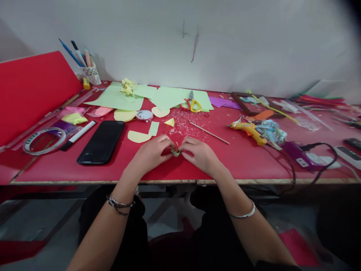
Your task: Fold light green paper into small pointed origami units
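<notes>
My left hand point(153, 152) and my right hand point(200, 153) meet near the table's front edge, fingers pinched together. Between their fingertips is a small pale green folded piece point(176, 153), which looks like paper, with thin reddish strands standing up from it. Fingers cover part of it, so its full shape is hidden. Just beyond my hands lie a small yellow paper wedge point(169, 122), a pale green paper strip point(153, 128) and a cream paper cutout point(138, 136). A thin wooden stick point(210, 133) rests beyond my right hand.
A black phone point(101, 142) and a marker point(77, 136) lie left. Scissors point(194, 106) rest on green paper sheets point(166, 97) at the back. To the right are a yellow glue gun point(249, 131), its cord, and a purple power adapter point(301, 156). Paper scraps litter the red table point(175, 171).
</notes>
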